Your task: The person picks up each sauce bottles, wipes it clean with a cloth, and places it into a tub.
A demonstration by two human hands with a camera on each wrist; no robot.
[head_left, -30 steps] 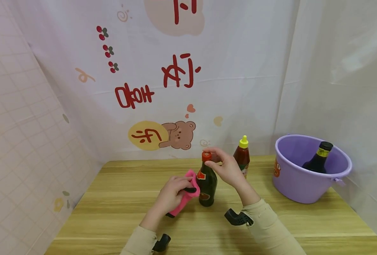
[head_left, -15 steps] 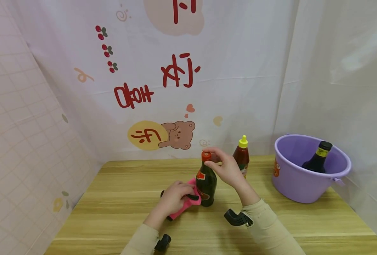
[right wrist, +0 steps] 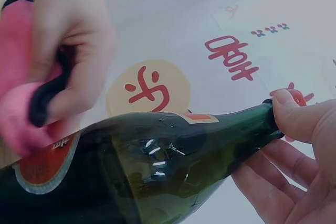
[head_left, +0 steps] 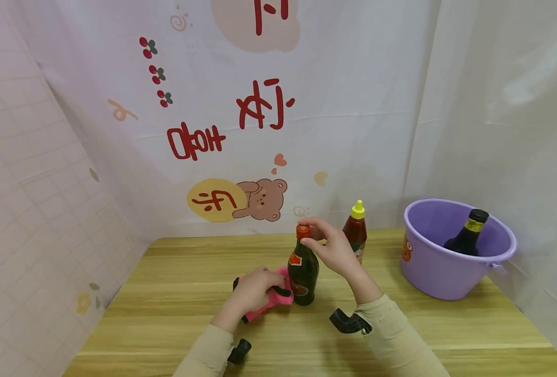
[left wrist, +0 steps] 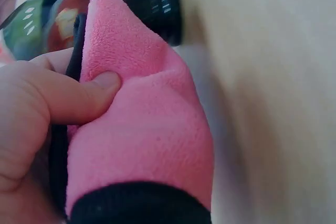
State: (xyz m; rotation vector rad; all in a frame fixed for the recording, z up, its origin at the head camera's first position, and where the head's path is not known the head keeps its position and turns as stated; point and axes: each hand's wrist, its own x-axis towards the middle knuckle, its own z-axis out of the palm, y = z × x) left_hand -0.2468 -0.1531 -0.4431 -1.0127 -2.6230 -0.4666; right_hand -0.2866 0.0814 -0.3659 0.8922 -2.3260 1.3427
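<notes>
A dark green glass bottle [head_left: 303, 272] with a red cap stands upright on the table. My right hand [head_left: 331, 246] holds it by the cap and neck, thumb on the near side, as the right wrist view [right wrist: 299, 145] shows. In my left hand [head_left: 254, 290] a pink cloth [left wrist: 142, 114] with black edging is pinched between thumb and fingers. The cloth is bunched low at the bottle's left side, by the lower label [right wrist: 47, 166]. Whether it touches the glass there I cannot tell.
Behind my right hand stands a sauce bottle [head_left: 355, 235] with a yellow nozzle cap. A purple bucket [head_left: 436, 275] at the right of the wooden table [head_left: 189, 267] has a dark bottle [head_left: 467, 235] leaning in it. A white printed curtain [head_left: 354, 104] hangs behind.
My left hand has moved down along the bottle's side with the cloth, from mid-height towards the base. My right hand keeps its hold at the bottle's top.
</notes>
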